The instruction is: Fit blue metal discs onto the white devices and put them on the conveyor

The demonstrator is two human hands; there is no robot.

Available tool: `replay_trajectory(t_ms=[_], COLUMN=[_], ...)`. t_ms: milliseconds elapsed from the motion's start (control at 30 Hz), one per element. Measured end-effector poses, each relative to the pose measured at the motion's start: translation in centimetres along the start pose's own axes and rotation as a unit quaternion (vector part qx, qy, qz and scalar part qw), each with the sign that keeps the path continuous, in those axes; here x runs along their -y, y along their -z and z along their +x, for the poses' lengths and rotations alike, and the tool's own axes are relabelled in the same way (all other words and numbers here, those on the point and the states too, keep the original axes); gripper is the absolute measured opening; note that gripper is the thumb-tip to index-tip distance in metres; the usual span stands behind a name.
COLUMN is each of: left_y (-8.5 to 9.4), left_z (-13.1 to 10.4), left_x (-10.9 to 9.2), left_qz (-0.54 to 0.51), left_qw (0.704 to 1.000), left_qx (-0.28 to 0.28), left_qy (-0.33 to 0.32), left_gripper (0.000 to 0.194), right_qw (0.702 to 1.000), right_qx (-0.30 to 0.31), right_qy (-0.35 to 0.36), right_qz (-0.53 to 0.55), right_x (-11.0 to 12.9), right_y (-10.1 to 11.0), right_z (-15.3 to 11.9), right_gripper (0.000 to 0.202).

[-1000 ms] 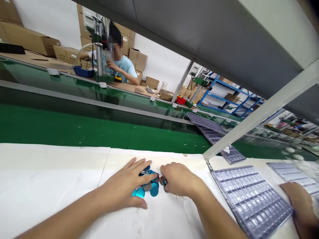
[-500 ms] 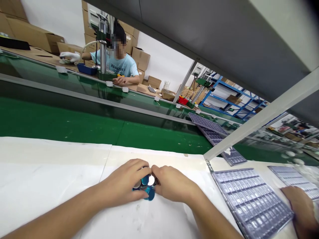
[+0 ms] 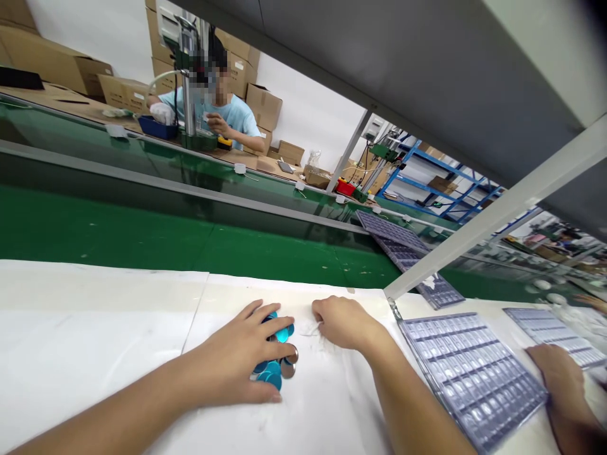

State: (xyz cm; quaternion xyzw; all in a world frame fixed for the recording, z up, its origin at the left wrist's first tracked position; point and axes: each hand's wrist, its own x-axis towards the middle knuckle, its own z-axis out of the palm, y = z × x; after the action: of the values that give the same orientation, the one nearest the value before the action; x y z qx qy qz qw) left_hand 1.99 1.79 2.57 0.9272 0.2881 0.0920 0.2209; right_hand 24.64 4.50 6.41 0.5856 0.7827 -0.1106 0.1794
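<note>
My left hand (image 3: pixel 256 351) lies with its fingers spread over a loose pile of small round discs (image 3: pixel 270 377). Some discs show shiny blue faces, others silvery ones; part of the pile is hidden under the fingers. To the right of the pile, my right hand (image 3: pixel 344 322) is closed with its fingertips low at the white work surface (image 3: pixel 227 423). A pale, blurred patch shows beneath those fingertips, and I cannot make out whether they hold anything.
A clear plastic tray (image 3: pixel 474 373) with many pockets lies at the right, near another person's hand (image 3: pixel 559 379). More trays (image 3: pixel 398 243) rest across the green belt (image 3: pixel 142 234). A slanted white post (image 3: pixel 441 259) rises beside them. Across the belt sits a co-worker (image 3: pixel 237 117).
My right hand has moved right, away from the discs. My left fingers have spread, leaving more discs visible. The co-worker's gloved hand has moved to the blue bin.
</note>
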Motion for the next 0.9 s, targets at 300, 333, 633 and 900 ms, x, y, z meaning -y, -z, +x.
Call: replay_trajectory(t_ms=[300,333,633,900], left_y=[0.2,0.3,-0.3,-0.2], left_z=[0.1,-0.1,-1.2,-0.3], left_x=[0.6,0.8,2.5,1.9], left_qz=[-0.033,-0.037,-0.058,-0.145], left_qw=[0.998,0.998,0.993,0.985], left_qx=[-0.033,-0.037,-0.003,-0.078], left_qy=[0.037,0.044,0.102,0.052], left_gripper=[0.024,0.033,0.119,0.053], right_qw=[1.0,1.0,0.991,0.977], right_qx=[-0.008,0.001,0.013,-0.016], right_qy=[-0.015,0.023,0.08,0.1], right_qz=[-0.018,-0.003,0.108,0.187], right_x=[0.8,1.5,5.2,3.9], right_y=[2.2,2.1,0.0,-1.4], right_z=[-2.8,-3.1,-1.5,-0.4], right_gripper=[0.036,0.042,0.056,0.034])
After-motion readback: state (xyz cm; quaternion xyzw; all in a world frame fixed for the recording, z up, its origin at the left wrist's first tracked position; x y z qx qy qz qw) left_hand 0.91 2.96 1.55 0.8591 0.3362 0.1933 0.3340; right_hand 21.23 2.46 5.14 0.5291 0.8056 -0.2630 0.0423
